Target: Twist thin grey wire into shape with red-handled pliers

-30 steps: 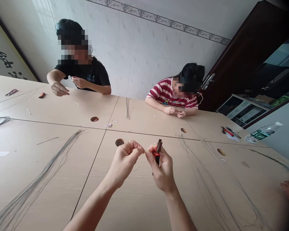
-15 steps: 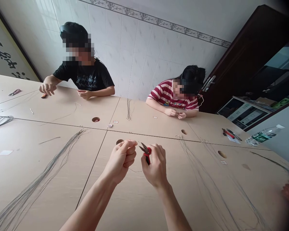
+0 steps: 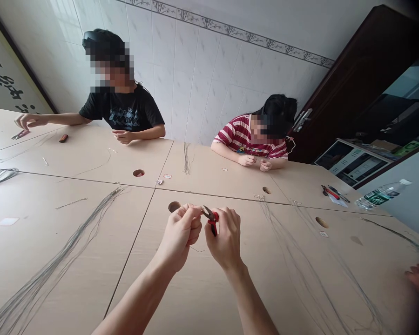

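The left hand (image 3: 179,232) had its thumb and forefinger pinched narrow on a tiny piece (image 3: 201,211), too small to name, at the middle of the work. The right hand (image 3: 227,237) was curled around red-handled pliers (image 3: 212,221), whose nose pointed toward ten o'clock, right at the left fingertips; I could not tell whether it touched the piece. A thin wire strand (image 3: 199,251) showed below, between the wrists.

From the hands, a long bundle of grey wires (image 3: 80,232) lay on the wooden table (image 3: 192,298) at nine o'clock, and looser wires (image 3: 300,265) trailed at four. A round hole (image 3: 174,206) opened at eleven, just beside the left hand. A water bottle (image 3: 380,195) lay tilted near three o'clock.

At eleven o'clock sat a co-worker in a black T-shirt (image 3: 127,114), one hand (image 3: 30,122) stretched to small snips (image 3: 20,135) at ten. A co-worker in a striped shirt (image 3: 239,132) sat at one, both hands close together.
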`<state>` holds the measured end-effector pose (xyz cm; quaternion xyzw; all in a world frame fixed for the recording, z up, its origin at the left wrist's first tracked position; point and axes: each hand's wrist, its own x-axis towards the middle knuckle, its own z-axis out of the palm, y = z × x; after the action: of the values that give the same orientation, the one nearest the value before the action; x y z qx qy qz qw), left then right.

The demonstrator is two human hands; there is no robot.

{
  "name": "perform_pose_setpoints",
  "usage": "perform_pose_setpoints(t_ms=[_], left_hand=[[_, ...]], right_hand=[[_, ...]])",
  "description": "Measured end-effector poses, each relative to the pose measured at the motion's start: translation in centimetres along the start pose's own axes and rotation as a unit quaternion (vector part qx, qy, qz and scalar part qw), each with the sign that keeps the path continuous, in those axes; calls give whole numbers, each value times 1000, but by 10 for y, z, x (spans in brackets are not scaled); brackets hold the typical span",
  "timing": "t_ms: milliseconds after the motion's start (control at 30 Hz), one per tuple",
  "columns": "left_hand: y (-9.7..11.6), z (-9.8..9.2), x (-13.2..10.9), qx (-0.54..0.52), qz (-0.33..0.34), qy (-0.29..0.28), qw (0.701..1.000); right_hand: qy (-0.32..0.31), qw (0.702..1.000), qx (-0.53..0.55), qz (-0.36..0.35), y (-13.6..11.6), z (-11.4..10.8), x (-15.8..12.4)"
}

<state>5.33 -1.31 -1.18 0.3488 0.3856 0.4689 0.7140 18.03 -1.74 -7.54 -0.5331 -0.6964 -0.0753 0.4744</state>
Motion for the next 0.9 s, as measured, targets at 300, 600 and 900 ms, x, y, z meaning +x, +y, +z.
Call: perform_pose_setpoints(t_ms=[300,600,900], left_hand=[[-1,5,-2,45,17,32,998],[-3,1,1,75,14,15,997],[-2,1,0,96,16,10,995]], right_hand=[[2,1000,5,3,1,-1,1],[6,1000,6,-8,3,-2,1],[9,1000,6,-3,5,-2,1]])
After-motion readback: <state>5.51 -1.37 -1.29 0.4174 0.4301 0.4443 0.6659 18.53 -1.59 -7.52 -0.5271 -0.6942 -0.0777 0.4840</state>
